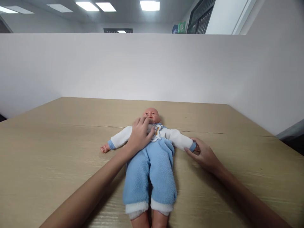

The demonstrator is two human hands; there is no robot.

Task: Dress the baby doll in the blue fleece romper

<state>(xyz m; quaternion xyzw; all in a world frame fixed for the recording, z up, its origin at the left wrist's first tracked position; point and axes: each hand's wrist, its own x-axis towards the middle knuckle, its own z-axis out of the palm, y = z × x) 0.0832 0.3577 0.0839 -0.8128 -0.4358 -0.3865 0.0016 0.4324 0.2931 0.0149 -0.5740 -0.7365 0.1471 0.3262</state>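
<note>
A baby doll (152, 164) lies on its back on the wooden table, head away from me, in fleecy blue trousers and a white top with blue cuffs. My left hand (142, 131) rests on its upper chest near the collar, fingers laid over the cloth and thumb apart; it covers part of the chest. At the doll's arm on the right, my right hand (203, 154) is closed around the blue cuff (193, 146), thumb below and fingers above, hiding most of the doll's hand. The doll's other arm (120, 138) stretches out to the left, untouched.
The wooden table (59, 136) reaches to a white partition (142, 66) at its far edge. A dark grey object (293, 134) stands past the table's right edge. Beyond the partition are ceiling lights and a green package (181, 27).
</note>
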